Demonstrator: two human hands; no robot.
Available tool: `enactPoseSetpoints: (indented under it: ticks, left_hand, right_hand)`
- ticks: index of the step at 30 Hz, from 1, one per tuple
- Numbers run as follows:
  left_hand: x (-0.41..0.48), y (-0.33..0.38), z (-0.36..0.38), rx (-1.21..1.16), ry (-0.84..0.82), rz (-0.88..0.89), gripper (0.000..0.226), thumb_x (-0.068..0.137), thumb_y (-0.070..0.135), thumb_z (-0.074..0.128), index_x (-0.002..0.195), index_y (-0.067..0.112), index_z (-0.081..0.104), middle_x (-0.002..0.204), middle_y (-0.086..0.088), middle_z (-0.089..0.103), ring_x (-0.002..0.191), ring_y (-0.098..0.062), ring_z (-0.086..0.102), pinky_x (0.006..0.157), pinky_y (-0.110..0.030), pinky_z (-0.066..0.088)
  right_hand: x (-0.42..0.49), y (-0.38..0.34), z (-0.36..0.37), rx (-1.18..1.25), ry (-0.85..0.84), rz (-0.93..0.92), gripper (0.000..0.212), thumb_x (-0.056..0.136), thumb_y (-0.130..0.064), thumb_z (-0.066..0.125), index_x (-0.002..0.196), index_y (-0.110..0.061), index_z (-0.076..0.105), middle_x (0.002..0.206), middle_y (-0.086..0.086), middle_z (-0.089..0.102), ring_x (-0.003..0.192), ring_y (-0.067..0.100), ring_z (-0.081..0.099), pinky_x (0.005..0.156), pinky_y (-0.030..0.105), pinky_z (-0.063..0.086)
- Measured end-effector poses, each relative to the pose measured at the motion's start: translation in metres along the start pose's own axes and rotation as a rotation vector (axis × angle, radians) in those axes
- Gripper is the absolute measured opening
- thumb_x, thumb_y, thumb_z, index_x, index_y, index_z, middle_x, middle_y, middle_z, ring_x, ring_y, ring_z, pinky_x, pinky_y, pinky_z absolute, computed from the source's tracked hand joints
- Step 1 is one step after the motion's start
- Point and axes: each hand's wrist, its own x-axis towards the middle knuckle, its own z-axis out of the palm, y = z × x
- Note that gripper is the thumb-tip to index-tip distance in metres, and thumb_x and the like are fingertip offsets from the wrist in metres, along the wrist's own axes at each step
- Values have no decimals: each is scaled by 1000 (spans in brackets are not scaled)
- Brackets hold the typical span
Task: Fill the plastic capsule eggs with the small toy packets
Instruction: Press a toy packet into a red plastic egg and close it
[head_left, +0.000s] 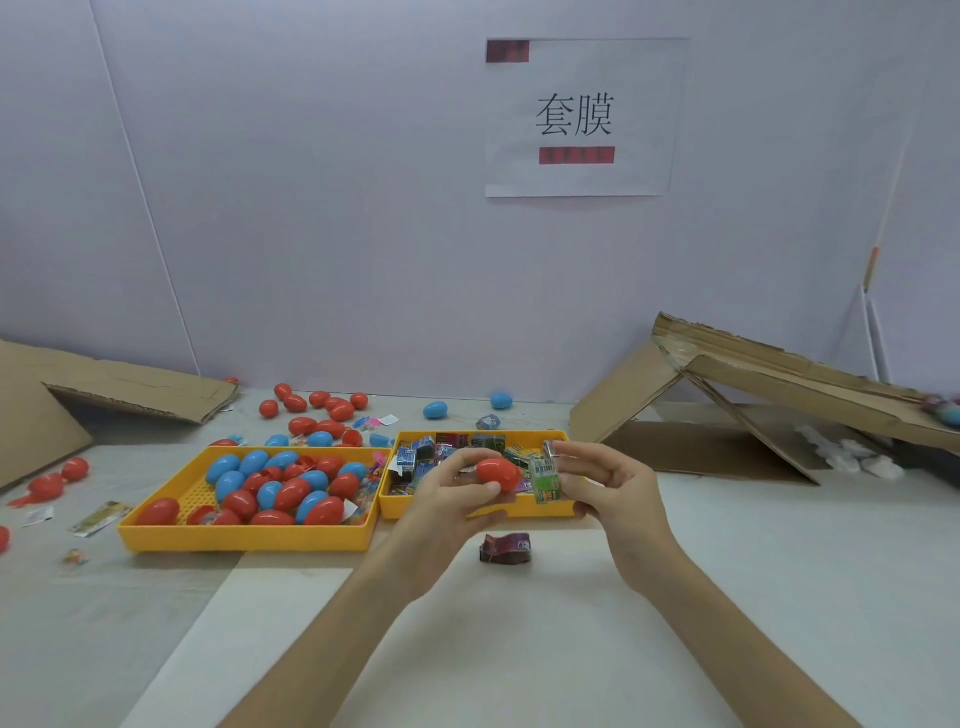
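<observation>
My left hand (457, 499) grips a red capsule egg (497, 474) above the table, thumb on its underside. Right beside the egg, my right hand (605, 488) pinches a green toy packet (546, 480) between thumb and fingers. Both hands hover in front of a yellow tray of toy packets (478, 509). To its left stands a yellow tray (244, 538) holding several red and blue eggs (291, 491). A dark purple packet (505, 548) lies on the table below my hands.
Loose red eggs (322, 408) and two blue eggs (435, 410) are scattered behind the trays. Folded cardboard (753, 395) leans at the right, another cardboard piece (93, 400) at the left. Packets and scraps (98, 517) lie at the left front.
</observation>
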Motion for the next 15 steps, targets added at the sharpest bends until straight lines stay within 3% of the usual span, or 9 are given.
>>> enactPoseSetpoints:
  ticks: [5, 8, 12, 15]
  left_hand:
    - [-2, -1, 3, -45, -71, -42, 36, 91, 16, 61, 126, 16, 68, 107, -11, 65, 87, -23, 68, 81, -33, 56]
    - [-2, -3, 4, -31, -87, -58, 33, 91, 23, 58, 122, 19, 69, 93, -9, 65, 77, -20, 66, 78, -32, 54]
    - [-1, -6, 6, 26, -78, -48, 20, 104, 22, 46, 115, 10, 58, 78, -7, 58, 68, -17, 56, 70, -30, 49]
    - [-1, -6, 6, 72, -91, -49, 25, 107, 28, 39, 114, 8, 54, 69, -6, 53, 62, -16, 51, 64, -29, 43]
  right_hand:
    - [-1, -1, 2, -6, -32, -33, 33, 83, 10, 71, 95, -20, 79, 92, 4, 79, 79, 9, 73, 54, 18, 48]
    - [-1, -2, 1, -28, -19, -42, 28, 84, 5, 73, 97, -20, 79, 95, 3, 79, 83, 10, 73, 54, 18, 48]
    - [0, -2, 0, -25, -13, -39, 27, 85, 4, 72, 98, -19, 78, 94, 4, 79, 80, 9, 72, 53, 18, 47]
    - [-1, -2, 1, -8, -29, -28, 27, 84, 3, 74, 97, -20, 79, 96, 6, 78, 81, 9, 71, 54, 18, 48]
